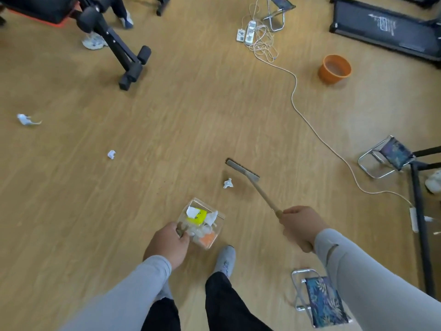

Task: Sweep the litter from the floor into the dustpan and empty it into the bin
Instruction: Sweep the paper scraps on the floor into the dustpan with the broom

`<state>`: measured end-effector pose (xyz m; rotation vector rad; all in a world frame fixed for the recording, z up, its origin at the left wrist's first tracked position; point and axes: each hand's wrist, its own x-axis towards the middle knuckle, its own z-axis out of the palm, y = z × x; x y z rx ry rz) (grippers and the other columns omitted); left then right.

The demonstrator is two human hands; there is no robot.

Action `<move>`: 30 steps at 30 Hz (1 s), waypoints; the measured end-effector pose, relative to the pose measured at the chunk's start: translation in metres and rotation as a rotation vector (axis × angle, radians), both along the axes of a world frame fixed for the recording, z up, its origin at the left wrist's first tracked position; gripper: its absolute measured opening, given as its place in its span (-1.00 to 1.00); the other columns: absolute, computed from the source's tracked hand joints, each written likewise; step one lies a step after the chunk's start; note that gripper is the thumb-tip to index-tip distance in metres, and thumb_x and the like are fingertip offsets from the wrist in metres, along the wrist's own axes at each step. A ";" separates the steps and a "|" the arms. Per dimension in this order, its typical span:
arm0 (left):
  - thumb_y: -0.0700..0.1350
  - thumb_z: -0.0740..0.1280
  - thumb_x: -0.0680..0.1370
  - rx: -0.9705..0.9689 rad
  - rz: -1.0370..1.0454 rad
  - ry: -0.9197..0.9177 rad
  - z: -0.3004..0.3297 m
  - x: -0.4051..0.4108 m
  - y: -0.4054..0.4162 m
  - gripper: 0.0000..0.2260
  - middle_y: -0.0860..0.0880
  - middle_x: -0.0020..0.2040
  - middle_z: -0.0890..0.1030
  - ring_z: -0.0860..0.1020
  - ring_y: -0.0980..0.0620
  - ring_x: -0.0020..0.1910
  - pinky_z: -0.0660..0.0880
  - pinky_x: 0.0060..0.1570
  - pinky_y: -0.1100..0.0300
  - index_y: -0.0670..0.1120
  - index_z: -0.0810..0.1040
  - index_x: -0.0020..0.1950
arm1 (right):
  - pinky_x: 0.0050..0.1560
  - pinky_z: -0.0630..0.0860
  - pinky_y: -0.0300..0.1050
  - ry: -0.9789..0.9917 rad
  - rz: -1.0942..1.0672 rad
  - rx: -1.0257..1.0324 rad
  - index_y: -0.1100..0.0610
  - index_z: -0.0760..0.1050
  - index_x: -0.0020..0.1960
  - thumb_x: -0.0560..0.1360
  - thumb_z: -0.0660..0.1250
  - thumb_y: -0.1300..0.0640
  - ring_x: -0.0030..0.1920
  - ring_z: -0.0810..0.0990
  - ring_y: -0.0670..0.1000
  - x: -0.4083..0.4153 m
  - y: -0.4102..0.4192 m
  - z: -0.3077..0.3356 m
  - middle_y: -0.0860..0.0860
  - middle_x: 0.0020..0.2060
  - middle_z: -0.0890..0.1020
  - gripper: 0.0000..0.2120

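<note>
Head view: left hand (167, 244) grips clear square dustpan (202, 223); right hand (301, 226) grips wooden-handled broom (243, 170); crumpled paper (228, 183) beside.

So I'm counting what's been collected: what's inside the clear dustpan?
Inside the clear dustpan: a yellow piece, white paper scraps and something orange. The left hand covers the near corner, so anything there is hidden.

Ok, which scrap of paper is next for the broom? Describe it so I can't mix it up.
Follow the broom from the right hand to its head. The crumpled white paper lies just beside it. Unlike the other two scraps, far off left, it lies nearest the dustpan.
</note>
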<state>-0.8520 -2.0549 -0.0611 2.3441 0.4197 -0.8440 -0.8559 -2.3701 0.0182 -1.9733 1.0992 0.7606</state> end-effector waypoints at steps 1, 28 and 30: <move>0.04 0.33 0.55 0.008 0.011 0.003 -0.004 0.003 -0.007 -0.87 0.05 -0.22 0.59 0.59 -0.10 -0.17 0.55 -0.09 0.09 0.03 0.50 -0.16 | -0.42 0.49 -0.18 0.001 0.019 -0.002 0.25 0.62 0.01 0.59 0.33 0.15 -0.58 0.52 0.01 0.009 -0.008 -0.005 0.17 -0.35 0.67 -0.83; 0.07 0.27 0.58 0.058 0.036 0.026 -0.022 0.010 -0.038 -0.79 0.08 -0.13 0.64 0.61 -0.05 -0.13 0.59 -0.03 0.03 0.06 0.53 0.16 | -0.25 0.54 -0.19 0.259 0.615 -0.030 0.04 0.64 0.10 0.54 0.38 0.16 -0.51 0.53 0.00 0.060 -0.074 0.029 0.01 -0.45 0.66 -0.84; 0.06 0.28 0.58 0.058 0.036 0.021 -0.023 0.010 -0.039 -0.77 0.05 -0.08 0.65 0.61 -0.07 -0.10 0.58 -0.02 0.04 0.04 0.53 0.20 | -0.28 0.53 -0.20 0.253 0.607 -0.023 0.05 0.65 0.09 0.54 0.39 0.16 -0.51 0.53 -0.01 0.062 -0.069 0.026 0.01 -0.44 0.67 -0.85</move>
